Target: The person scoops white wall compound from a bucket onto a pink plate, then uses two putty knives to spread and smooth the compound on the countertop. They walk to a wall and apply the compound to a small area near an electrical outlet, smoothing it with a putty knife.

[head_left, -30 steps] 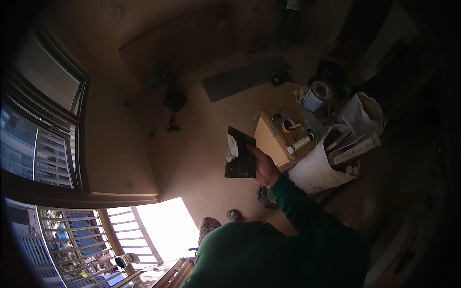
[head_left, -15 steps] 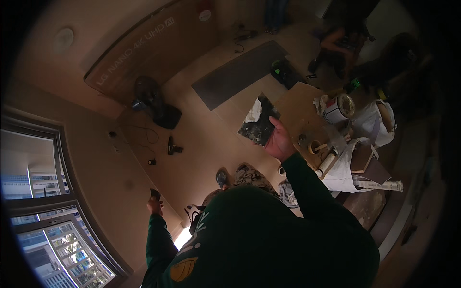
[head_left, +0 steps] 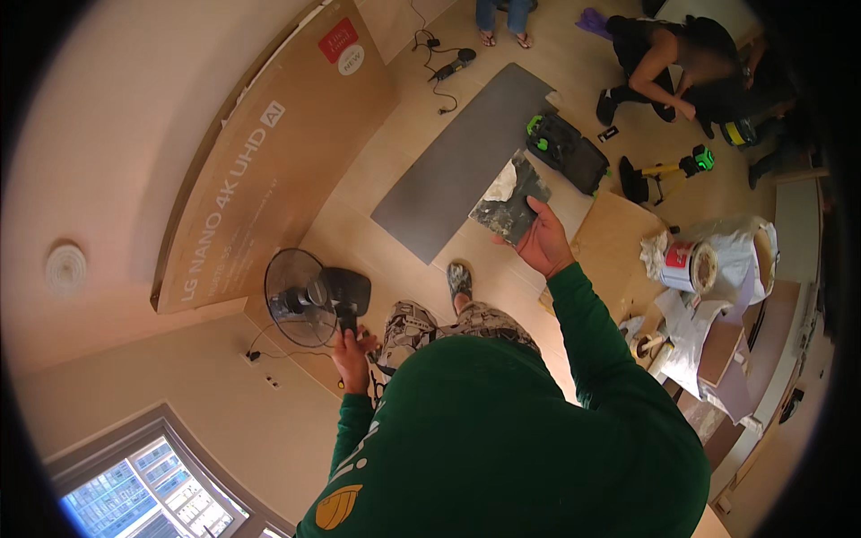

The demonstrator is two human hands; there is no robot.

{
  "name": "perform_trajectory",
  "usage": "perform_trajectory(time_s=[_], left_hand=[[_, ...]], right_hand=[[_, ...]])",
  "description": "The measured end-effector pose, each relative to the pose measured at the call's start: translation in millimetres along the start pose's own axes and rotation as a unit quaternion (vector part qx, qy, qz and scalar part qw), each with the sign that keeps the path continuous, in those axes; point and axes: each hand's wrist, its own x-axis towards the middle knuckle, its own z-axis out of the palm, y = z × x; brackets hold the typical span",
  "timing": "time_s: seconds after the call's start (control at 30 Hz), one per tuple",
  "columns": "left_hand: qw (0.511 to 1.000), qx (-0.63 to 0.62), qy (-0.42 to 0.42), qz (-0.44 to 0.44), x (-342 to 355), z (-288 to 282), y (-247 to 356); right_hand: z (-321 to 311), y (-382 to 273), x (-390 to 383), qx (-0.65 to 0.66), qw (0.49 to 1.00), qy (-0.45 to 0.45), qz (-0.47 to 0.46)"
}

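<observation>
My right hand grips a dark square putty board by its near right corner, fingers underneath. A lump of white putty sits on the board's far left part, with pale smears around it. Lower on the left, my left hand is closed around a dark scraper-like tool, which blends with the black fan base beyond it. A standing fan with a round wire guard is just past that hand.
A large flat cardboard box leans on the left wall. Ahead are a grey sheet, an open black tool case and a laser level. A putty bucket stands right. A person crouches far right; another's feet show ahead.
My view has swung left and brightened. My left hand with its tool has come up and inward, near the fan. The putty board stays in my right hand, slightly farther right in view.
</observation>
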Motion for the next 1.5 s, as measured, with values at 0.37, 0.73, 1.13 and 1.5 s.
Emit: perform_trajectory(time_s=[0.37, 0.73, 1.13, 1.5], left_hand=[[0.984, 0.124, -0.127, -0.021, 345.3, 108.8, 142.8], [0.85, 0.423, -0.314, -0.021, 605.4, 237.6, 227.2], [0.746, 0.481, -0.41, 0.211, 766.2, 455.1, 158.4], [0.65, 0.592, -0.445, 0.171, 834.3, 490.2, 145.2]], right_hand=[[61.2, -74.4, 304.8, -0.026, 0.996, 0.032, -0.083], [61.8, -139.9, 581.9, 0.037, 0.987, 0.096, -0.121], [-30.9, -302.7, 1044.9, -0.149, 0.963, 0.108, -0.199], [-38.4, -300.4, 1213.2, -0.454, 0.794, 0.217, -0.34]])
